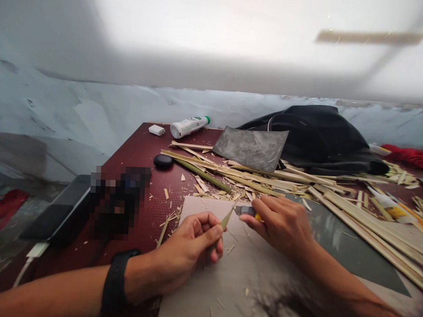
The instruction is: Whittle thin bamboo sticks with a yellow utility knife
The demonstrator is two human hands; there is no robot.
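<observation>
A dark wristband [116, 281] is circling my left wrist, just left of the pale board [224, 293] I am working over. Above the board's left half, my left hand [196, 239] is pinching a tapered, pale green sliver [225, 221] between thumb and fingers, its point aiming away from me. Above the board's far part, my right hand [283, 223] is wrapping around a knife [247, 210], its blade sitting right by the sliver's tip; I cannot tell whether they are touching. Left of the board, a dark device [57, 213] is lying with a white cable [27, 263] plugged in. A grey-green sheet [354, 251] is covering the board's right side. Past the board's far edge, split strips [259, 177] are lying among shavings. Farther beyond it, a curled grey sheet [251, 148] is leaning before black fabric [312, 139], and a white bottle [188, 127] is resting on its side.
</observation>
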